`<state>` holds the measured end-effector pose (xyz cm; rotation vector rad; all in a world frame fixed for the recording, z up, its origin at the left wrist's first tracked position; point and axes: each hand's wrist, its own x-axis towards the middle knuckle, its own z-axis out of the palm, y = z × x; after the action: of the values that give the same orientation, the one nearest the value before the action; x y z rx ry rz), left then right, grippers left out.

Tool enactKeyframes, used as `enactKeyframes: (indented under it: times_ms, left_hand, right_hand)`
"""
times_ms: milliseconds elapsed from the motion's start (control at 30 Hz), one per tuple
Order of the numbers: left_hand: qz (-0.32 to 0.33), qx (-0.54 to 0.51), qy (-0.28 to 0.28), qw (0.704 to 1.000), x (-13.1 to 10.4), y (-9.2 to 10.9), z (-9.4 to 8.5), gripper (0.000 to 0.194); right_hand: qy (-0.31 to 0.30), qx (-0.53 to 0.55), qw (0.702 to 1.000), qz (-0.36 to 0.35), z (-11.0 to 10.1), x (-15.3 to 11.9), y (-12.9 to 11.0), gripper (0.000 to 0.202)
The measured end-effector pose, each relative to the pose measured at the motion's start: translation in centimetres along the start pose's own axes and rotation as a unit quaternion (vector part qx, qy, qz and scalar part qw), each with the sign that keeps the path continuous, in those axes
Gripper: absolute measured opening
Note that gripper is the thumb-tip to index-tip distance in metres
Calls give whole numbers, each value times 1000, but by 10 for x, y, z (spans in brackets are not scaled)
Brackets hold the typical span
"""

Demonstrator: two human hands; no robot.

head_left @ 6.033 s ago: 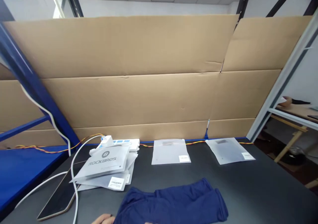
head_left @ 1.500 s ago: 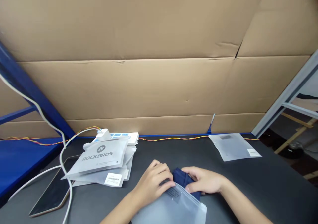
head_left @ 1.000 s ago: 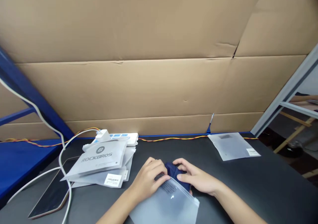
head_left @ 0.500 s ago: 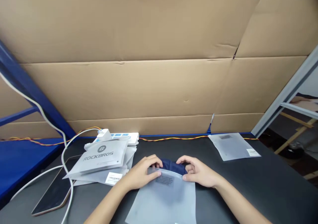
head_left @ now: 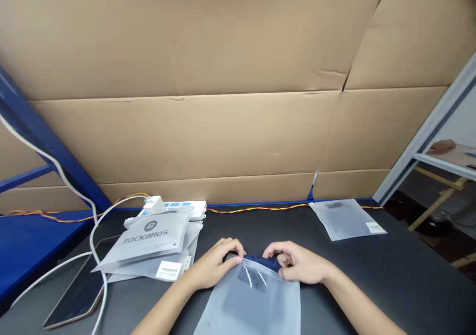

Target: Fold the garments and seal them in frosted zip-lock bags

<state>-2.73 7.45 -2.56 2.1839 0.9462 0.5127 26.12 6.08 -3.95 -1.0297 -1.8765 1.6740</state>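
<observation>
A frosted plastic bag lies at the near middle of the black table, its open edge facing away from me. Dark blue folded fabric shows at that edge, and a darker shape is visible through the plastic below it. At the left corner of the opening, my left hand pinches the bag's edge between thumb and fingers. My right hand grips the right side of the opening with curled fingers, against the blue fabric.
A pile of frosted ROCKBROS bags lies left, beside a dark tablet, a white cable and a power strip. Another frosted bag lies back right. A cardboard wall stands behind.
Less blue fabric sticks out beyond the bag's edge. The bag and both hands sit slightly nearer to me, and the view has shifted a little.
</observation>
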Motion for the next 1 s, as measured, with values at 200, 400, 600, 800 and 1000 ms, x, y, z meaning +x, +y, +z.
enactKeyframes:
  times_ms: [200, 400, 600, 800, 1000]
  left_hand:
    - [-7, -11, -15, 1000, -1, 10, -2, 11]
    - [42, -4, -1, 999, 1, 6, -4, 13]
    - [-12, 65, 26, 997, -1, -4, -4, 16]
    - [-10, 61, 44, 997, -1, 3, -1, 20]
    - [-18, 0, -36, 999, -3, 6, -6, 12]
  right_hand:
    - [-41, 11, 999, 24, 1, -1, -3, 49]
    - [7, 66, 998, -16, 0, 0, -1, 39]
    - [-22, 51, 998, 4, -3, -2, 6, 55]
    - [-16, 19, 1000, -7, -1, 0, 4, 42]
    - [-29, 9, 1000, 5, 4, -1, -5, 37]
